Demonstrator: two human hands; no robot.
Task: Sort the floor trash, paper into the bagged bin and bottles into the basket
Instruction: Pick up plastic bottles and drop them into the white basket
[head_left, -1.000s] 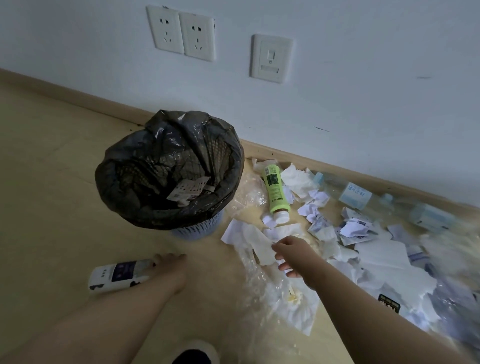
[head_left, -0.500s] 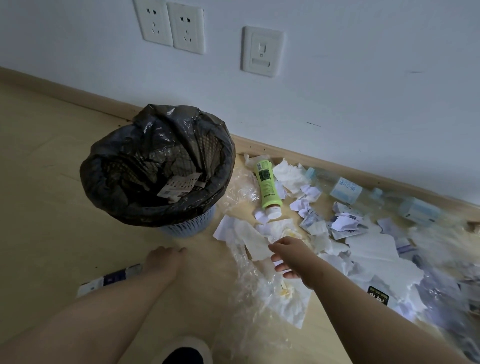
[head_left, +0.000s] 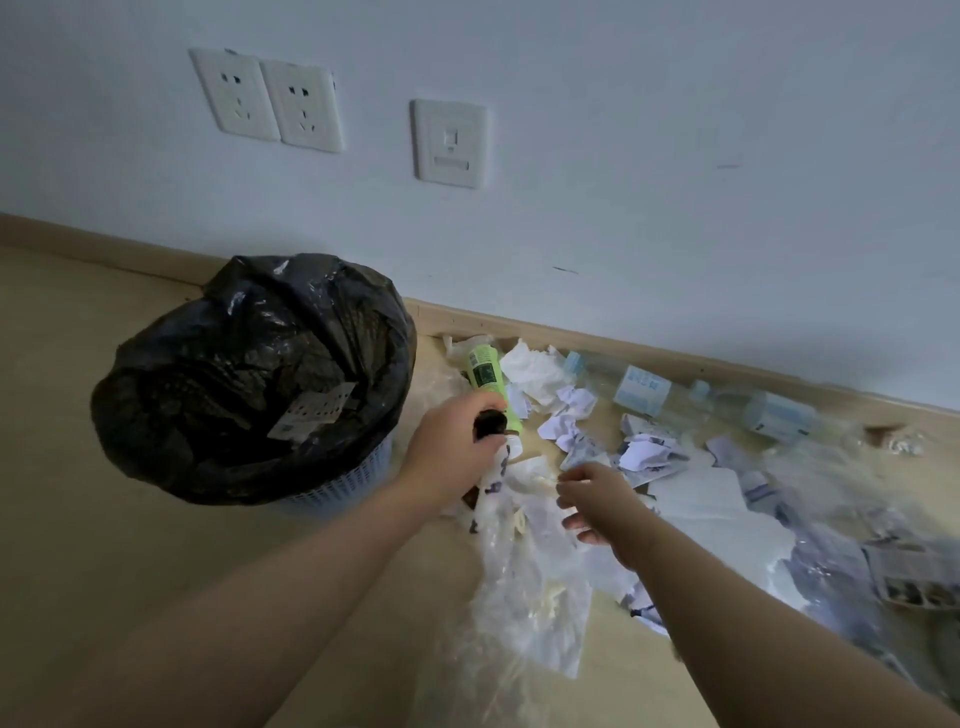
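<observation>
Your left hand (head_left: 452, 457) is closed around a white bottle with a dark cap (head_left: 491, 447), held above the floor (head_left: 104, 545) just right of the bagged bin (head_left: 249, 379). Your right hand (head_left: 597, 499) hovers over the litter with fingers loosely spread and curled, gripping nothing. The bin, lined with a black bag, stands near the baseboard and holds a printed paper slip (head_left: 311, 413) against its inner wall. A green tube-shaped bottle (head_left: 488, 382) lies on the floor just beyond your left hand, its cap end toward you. Crumpled paper scraps (head_left: 644, 452) spread from the hands rightward along the wall, with a clear plastic sheet (head_left: 530, 597) beneath your right forearm. Two clear bottles with pale blue labels (head_left: 641, 389) lie by the baseboard. A basket cannot be identified in this view.
</observation>
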